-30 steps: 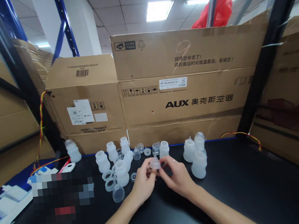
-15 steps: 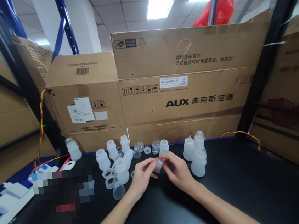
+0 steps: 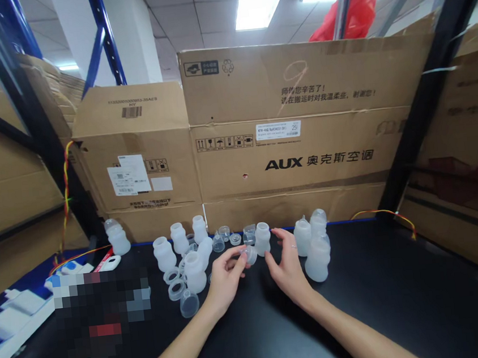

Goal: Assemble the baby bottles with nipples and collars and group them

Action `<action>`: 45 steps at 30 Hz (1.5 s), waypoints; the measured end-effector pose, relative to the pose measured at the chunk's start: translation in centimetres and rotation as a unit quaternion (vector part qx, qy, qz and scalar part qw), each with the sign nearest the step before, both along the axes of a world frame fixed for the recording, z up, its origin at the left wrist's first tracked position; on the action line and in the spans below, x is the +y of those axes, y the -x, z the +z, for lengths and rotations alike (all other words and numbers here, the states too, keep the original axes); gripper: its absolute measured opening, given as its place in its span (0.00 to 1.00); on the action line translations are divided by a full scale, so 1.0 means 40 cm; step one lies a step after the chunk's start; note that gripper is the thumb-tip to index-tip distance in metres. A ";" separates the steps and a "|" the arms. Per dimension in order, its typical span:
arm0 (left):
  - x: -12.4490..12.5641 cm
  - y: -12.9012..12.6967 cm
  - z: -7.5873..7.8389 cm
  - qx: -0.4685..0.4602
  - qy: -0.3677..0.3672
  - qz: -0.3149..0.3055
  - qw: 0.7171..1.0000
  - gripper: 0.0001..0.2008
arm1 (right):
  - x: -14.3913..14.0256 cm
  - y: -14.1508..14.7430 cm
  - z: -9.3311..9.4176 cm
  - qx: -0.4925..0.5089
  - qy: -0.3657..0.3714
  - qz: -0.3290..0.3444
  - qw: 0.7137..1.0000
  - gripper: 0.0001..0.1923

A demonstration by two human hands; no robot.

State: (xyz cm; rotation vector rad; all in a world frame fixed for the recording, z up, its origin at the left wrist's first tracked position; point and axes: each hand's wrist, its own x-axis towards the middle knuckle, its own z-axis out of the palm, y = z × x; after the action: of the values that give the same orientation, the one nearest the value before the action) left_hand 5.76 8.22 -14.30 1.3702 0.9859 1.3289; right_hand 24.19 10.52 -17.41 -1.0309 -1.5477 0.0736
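Observation:
My left hand (image 3: 224,275) pinches a small clear plastic cap piece (image 3: 250,254) at its fingertips. My right hand (image 3: 288,265) is beside it with fingers spread and holds nothing; its fingertips are close to an upright translucent white bottle (image 3: 262,238). Three capped bottles (image 3: 313,246) stand just right of my right hand. Several open bottles (image 3: 183,252) stand left of my left hand, with loose rings (image 3: 175,283) and a clear dome cap (image 3: 188,304) in front of them.
The black tabletop (image 3: 405,292) runs to stacked cardboard boxes (image 3: 294,133) at the back. A lone bottle (image 3: 116,237) stands far left, near white and blue items (image 3: 17,310). Dark shelf posts (image 3: 429,85) flank the bench.
My right hand has let go of the small clear piece and moved right, fingers spreading. My left hand keeps the piece and has shifted slightly toward the bottles.

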 end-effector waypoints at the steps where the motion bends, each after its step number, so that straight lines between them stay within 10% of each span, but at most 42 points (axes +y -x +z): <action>1: 0.001 0.001 -0.001 -0.004 0.001 0.006 1.000 0.24 | 0.008 0.000 -0.012 0.002 0.012 -0.017 1.000 0.28; 13: -0.006 -0.004 0.013 -0.015 0.006 0.021 1.000 0.23 | 0.095 -0.040 -0.087 0.027 0.155 0.041 0.987 0.36; 23: 0.000 0.006 0.002 -0.010 -0.009 0.032 0.999 0.22 | 0.017 0.003 -0.028 -0.054 0.132 0.079 0.987 0.17; 32: -0.014 0.008 0.020 0.008 -0.091 0.132 0.987 0.21 | -0.024 0.020 -0.001 -0.069 0.154 0.125 0.978 0.19; 45: -0.007 0.019 0.014 0.062 -0.135 0.118 0.982 0.18 | -0.050 0.025 0.032 -0.105 0.066 0.101 0.987 0.18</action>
State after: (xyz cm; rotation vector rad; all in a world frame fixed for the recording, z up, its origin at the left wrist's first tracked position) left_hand 4.99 7.95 -13.72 1.5918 1.1097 1.6165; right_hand 23.21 8.53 -16.12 -1.0063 -1.8571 0.2153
